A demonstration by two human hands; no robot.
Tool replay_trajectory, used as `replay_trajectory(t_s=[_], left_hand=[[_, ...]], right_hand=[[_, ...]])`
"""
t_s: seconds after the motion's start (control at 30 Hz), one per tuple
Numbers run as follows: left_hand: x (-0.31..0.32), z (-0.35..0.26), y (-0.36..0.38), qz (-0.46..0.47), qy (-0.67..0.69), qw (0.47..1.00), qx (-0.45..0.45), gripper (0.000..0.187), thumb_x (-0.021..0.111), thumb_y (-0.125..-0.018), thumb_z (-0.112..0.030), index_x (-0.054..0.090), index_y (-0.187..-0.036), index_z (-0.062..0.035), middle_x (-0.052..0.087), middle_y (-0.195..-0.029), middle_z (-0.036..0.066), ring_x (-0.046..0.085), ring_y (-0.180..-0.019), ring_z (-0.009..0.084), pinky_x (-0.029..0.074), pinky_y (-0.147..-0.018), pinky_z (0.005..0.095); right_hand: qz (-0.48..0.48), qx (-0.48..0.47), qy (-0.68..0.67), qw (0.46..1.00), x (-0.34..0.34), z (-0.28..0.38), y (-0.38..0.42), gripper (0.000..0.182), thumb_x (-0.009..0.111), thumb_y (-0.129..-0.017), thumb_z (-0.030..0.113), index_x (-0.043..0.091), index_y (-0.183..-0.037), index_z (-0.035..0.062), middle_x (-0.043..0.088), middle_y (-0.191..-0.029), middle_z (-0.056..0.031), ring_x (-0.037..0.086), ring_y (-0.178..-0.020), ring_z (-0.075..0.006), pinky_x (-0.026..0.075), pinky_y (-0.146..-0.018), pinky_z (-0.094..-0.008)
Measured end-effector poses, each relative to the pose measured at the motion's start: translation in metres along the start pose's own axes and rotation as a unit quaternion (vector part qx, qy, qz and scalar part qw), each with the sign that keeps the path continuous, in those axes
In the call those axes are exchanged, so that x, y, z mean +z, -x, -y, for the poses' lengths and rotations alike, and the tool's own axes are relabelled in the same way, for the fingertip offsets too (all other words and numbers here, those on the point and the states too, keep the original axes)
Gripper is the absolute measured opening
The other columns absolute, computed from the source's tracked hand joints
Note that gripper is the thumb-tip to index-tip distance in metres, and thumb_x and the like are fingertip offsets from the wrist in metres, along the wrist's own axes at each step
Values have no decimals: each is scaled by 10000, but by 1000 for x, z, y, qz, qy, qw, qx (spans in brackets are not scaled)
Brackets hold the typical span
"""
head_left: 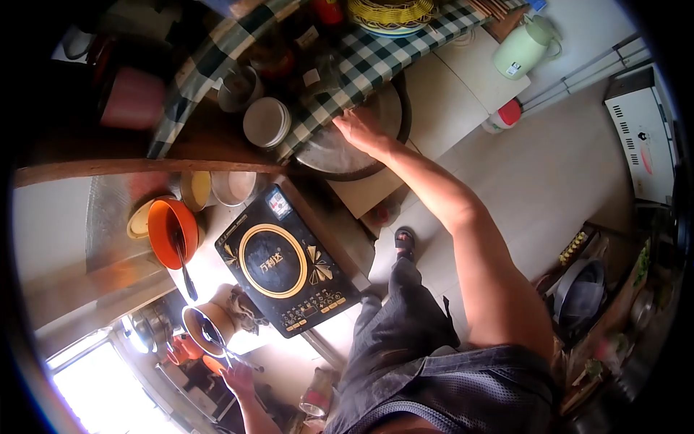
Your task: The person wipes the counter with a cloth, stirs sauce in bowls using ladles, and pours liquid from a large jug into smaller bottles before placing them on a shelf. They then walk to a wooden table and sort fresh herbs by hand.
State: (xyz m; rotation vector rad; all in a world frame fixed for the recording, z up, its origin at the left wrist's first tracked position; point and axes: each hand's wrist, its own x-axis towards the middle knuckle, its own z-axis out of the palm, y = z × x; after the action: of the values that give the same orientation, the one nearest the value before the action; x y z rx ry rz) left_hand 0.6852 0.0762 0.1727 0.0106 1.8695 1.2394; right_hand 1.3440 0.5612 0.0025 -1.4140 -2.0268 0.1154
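My right hand (356, 130) reaches out over a large round metal lid or pan (325, 154) with a dark rim. Its fingers are closed beside the edge of a green-and-white checked cloth (361, 64); what they grip is hidden. Low on the left, my left hand (238, 379) is closed at the thin handle of a metal utensil (228, 356), which leans in a light-coloured pot (223, 318). A crumpled cloth (248, 309) touches that pot. Between the hands lies a black induction cooktop (278, 264) with a gold ring.
An orange bowl (160, 235) with a dark-handled utensil stands beside the cooktop. Stacked white bowls (266, 121) sit by the checked cloth. A green jug (522, 49) stands at upper right, near a red-lidded container (506, 116). A shelf with basins (578, 286) lines the right.
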Motion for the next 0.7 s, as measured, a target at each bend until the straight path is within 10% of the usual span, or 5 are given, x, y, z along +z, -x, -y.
replay_trajectory(t_s=[0.23,0.43,0.7], left_hand=[[9,2,7,-50,-31,998,20,600,504,-893,-647,531,-1187,-125,606,-1075,85,588,-955,247,507,-765,398],[13,-2,11,-12,-12,1000,8,585,485,-893,-651,576,-1123,-121,624,-1015,69,605,-888,239,507,-716,390],[51,6,19,0,1,998,55,532,456,-921,-624,616,-1089,-146,586,-810,-23,553,-726,143,425,-597,301]], right_hand=[[74,79,-26,994,-17,12,-4,296,503,-956,176,578,-719,15,550,-652,-165,584,-596,-288,474,-556,-404],[10,-40,143,989,-49,41,32,369,564,-891,121,596,-1250,37,538,-1151,-227,509,-988,-295,461,-830,-389],[-67,120,145,980,-132,15,125,468,565,-852,-3,580,-1306,112,524,-1243,-226,520,-1003,-352,471,-830,-458]])
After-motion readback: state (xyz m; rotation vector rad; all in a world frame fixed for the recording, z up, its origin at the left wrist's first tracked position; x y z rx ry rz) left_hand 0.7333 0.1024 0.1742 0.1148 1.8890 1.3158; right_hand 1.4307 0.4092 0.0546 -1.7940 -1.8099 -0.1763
